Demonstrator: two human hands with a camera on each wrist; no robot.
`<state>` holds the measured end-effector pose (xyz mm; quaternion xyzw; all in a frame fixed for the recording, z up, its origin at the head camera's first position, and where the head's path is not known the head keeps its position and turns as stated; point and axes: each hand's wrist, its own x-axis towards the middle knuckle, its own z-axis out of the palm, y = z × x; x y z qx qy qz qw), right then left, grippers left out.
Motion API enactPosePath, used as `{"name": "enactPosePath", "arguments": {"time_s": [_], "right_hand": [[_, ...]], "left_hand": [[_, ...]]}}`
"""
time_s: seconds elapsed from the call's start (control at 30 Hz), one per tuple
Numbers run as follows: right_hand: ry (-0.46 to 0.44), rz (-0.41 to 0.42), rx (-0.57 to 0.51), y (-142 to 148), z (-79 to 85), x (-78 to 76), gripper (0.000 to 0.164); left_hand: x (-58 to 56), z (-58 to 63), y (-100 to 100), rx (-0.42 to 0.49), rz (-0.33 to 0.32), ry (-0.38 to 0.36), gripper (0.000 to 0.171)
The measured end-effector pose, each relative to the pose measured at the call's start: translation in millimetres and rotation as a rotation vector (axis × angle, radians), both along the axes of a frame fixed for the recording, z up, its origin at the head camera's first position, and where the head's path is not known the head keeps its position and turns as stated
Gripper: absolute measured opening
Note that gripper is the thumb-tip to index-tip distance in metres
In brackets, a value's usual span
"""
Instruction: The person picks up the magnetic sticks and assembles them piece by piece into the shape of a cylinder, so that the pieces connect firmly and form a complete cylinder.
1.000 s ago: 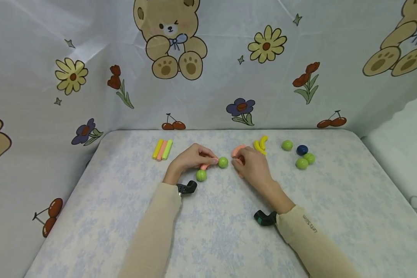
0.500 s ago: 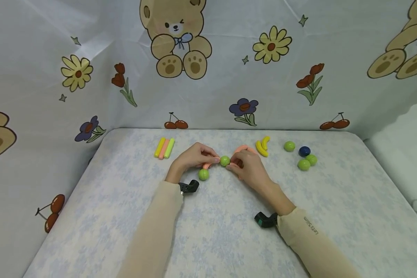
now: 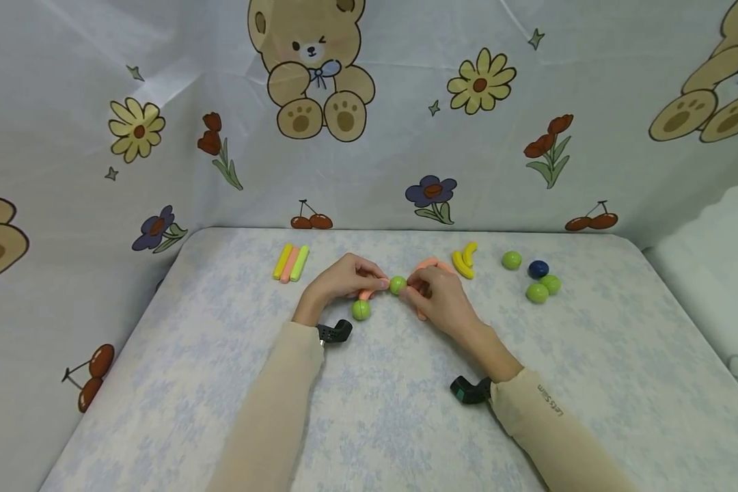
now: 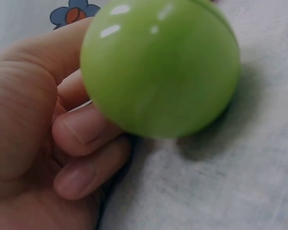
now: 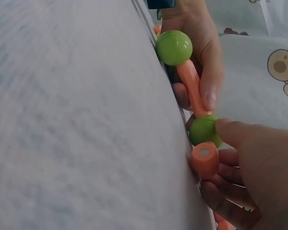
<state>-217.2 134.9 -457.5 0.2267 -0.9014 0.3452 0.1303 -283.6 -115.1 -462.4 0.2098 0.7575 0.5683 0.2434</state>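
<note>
From the head, the left hand [image 3: 346,280] pinches an orange stick [image 3: 365,294] with a green ball at each end, just over the table [image 3: 393,424]. The far ball [image 3: 397,285] is between the two hands, and the right hand [image 3: 441,295] touches it with its fingertips. The near ball [image 3: 361,309] is by the left wrist. A bent orange piece [image 3: 432,262] peeks out from behind the right hand. On the left wrist, a green ball, I think the near one, hides what the bent left fingers hold. On the right wrist, the left thumb and a finger squeeze the stick. A right fingertip presses the far ball; I cannot tell if that hand pinches it. The bent piece's end, with a gray spot [image 5: 204,152], is close by. If the right hand pushes too hard, the ball might pop off and roll away. If the left pinch is loose, the stick could twist.
</note>
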Motion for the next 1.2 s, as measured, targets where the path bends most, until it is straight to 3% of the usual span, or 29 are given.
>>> {"name": "enactPosePath", "arguments": {"time_s": [0.23, 0.47, 0.73, 0.97, 1.2], "right_hand": [[0.006, -0.094, -0.012, 15.3, 11.1, -5.3, 0.009], [0.022, -0.257, -0.006, 58.2, 29.8, -17.0, 0.012], [-0.002, -0.414, 0.034, 100.9, 42.1, -16.3, 0.018], [-0.085, -0.506, 0.096, 112.9, 36.6, -16.9, 0.034], [-0.187, -0.465, 0.160, 115.0, 23.5, -17.1, 0.038]], "left_hand": [[1.6, 1.4, -0.8, -0.009, 0.005, -0.005, 0.017], [0.1, 0.7, -0.4, -0.015, 0.012, 0.007, 0.016], [-0.4, 1.0, 0.6, -0.021, -0.001, 0.008, 0.016], [-1.3, -0.6, -1.1, -0.030, 0.004, 0.013, 0.016], [-1.9, -0.9, -2.2, -0.029, 0.009, 0.011, 0.017]]}}
